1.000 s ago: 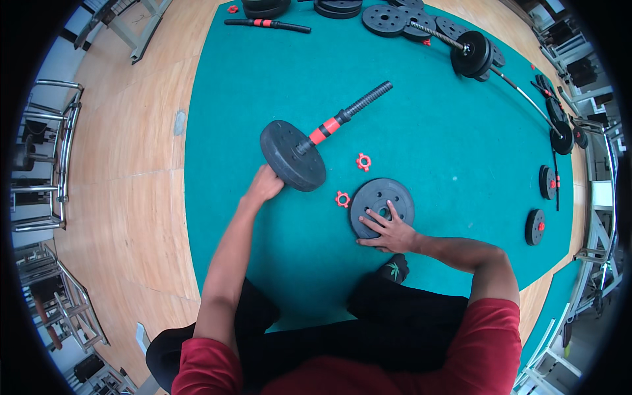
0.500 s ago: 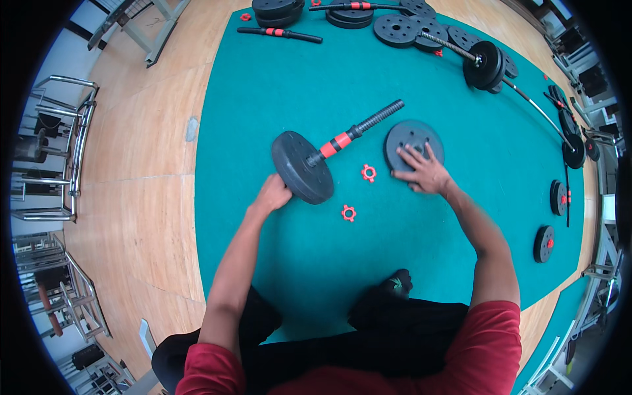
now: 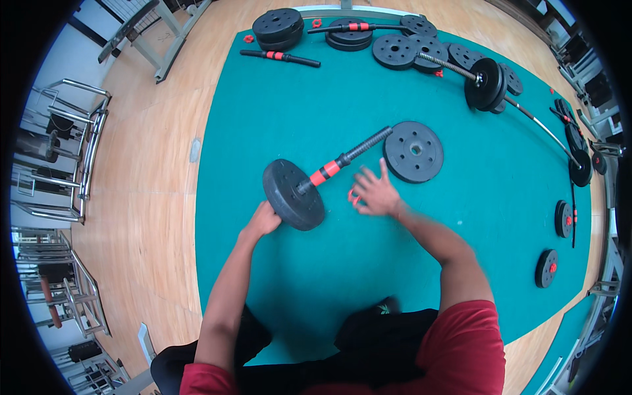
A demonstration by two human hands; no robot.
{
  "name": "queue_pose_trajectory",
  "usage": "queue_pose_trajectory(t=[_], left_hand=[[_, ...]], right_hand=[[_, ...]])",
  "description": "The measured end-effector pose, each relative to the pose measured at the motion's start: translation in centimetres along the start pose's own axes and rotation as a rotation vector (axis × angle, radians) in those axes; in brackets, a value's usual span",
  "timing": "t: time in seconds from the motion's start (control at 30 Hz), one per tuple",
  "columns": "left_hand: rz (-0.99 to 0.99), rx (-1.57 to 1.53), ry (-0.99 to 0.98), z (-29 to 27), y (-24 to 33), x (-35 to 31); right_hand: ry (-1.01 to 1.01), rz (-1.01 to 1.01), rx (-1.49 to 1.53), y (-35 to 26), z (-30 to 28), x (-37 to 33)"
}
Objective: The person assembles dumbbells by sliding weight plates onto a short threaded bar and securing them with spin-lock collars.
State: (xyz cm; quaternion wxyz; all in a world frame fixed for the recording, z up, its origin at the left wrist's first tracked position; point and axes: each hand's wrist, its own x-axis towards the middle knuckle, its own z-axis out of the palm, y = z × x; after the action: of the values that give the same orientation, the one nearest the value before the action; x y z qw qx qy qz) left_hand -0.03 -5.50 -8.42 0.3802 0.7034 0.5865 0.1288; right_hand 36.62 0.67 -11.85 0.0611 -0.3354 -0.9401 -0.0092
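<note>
A dumbbell bar with a red-and-black grip (image 3: 324, 174) slants up to the right, with one black weight plate (image 3: 293, 194) on its lower end. My left hand (image 3: 264, 219) is closed at that lower end, behind the plate, which hides most of its fingers. The bar's bare threaded end reaches the edge of a loose black plate (image 3: 413, 153) lying flat on the mat. Nearer to me, my right hand (image 3: 377, 192) hovers, blurred, with fingers spread. Red star collar (image 3: 353, 197) shows partly beneath its fingers; whether they touch it is unclear.
Green mat (image 3: 263, 125) lies over a wooden floor (image 3: 145, 197). Stacked plates (image 3: 278, 27), a spare dumbbell bar (image 3: 280, 58) and a loaded barbell (image 3: 486, 84) sit along the far side. More small plates (image 3: 546, 268) stand at the right. Gym machines (image 3: 62, 151) line the left.
My right hand has left the loose plate and moved left and nearer, over the red collars. The dumbbell's free end has swung down to the loose plate's edge. The view has shifted slightly.
</note>
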Motion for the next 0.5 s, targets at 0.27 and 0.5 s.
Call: queue_pose_trajectory(t=[0.27,0.5], left_hand=[[0.04,0.077,-0.101,-2.2,-1.2,2.5],[-0.085,0.063,-0.544,-6.4,-2.0,8.0]], right_hand=[[-0.018,0.322,-0.139,6.5,2.1,2.0],[0.365,1.335,0.216,2.6,-2.2,3.2]])
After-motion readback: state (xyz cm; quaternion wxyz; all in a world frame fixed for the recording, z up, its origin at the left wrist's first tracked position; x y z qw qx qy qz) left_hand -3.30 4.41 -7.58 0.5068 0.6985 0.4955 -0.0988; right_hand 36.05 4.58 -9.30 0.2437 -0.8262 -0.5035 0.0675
